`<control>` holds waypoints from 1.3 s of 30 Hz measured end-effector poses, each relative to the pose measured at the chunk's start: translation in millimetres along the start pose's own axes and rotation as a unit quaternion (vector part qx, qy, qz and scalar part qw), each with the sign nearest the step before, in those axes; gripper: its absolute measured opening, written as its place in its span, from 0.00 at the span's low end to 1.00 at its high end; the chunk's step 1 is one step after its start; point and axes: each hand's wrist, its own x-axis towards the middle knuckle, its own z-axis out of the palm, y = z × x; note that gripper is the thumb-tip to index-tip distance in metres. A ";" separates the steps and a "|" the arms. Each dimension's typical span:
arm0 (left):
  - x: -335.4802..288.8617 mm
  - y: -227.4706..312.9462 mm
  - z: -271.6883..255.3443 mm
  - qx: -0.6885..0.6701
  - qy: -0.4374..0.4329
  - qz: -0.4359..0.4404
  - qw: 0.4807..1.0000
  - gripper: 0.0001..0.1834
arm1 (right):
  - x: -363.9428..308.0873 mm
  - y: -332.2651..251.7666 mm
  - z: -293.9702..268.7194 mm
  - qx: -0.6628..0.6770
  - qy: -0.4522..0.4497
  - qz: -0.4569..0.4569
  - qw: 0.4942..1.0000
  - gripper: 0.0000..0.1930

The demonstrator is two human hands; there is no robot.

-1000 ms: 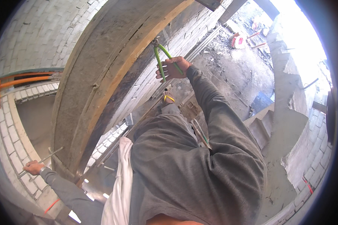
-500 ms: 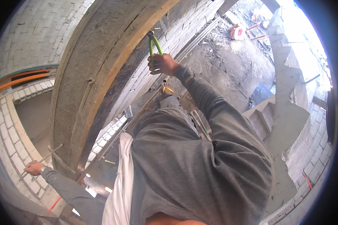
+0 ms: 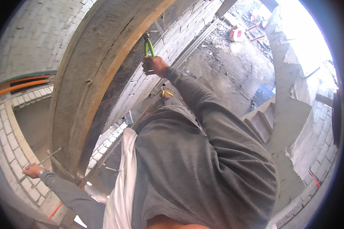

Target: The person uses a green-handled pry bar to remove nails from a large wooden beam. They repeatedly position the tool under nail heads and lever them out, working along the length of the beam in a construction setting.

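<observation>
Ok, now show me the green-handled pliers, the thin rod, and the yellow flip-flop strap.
Green-handled pliers (image 3: 151, 48): head view, on the handle nearer the picture's right.
Thin rod (image 3: 51, 156): head view, on its upper stretch.
Yellow flip-flop strap (image 3: 168, 92): head view, near the strap's middle.

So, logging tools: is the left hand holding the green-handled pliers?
No: the right hand grips the pliers, the left hand a thin grey rod.

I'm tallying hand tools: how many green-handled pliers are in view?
1: the green-handled pliers are in the right hand, just left of upper centre. Others may be hidden.
</observation>
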 end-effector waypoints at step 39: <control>-94.3 42.2 26.8 0.044 -0.020 0.112 0.992 0.30 | 3.3 -13.5 -43.5 -0.563 0.223 -0.073 0.792 0.17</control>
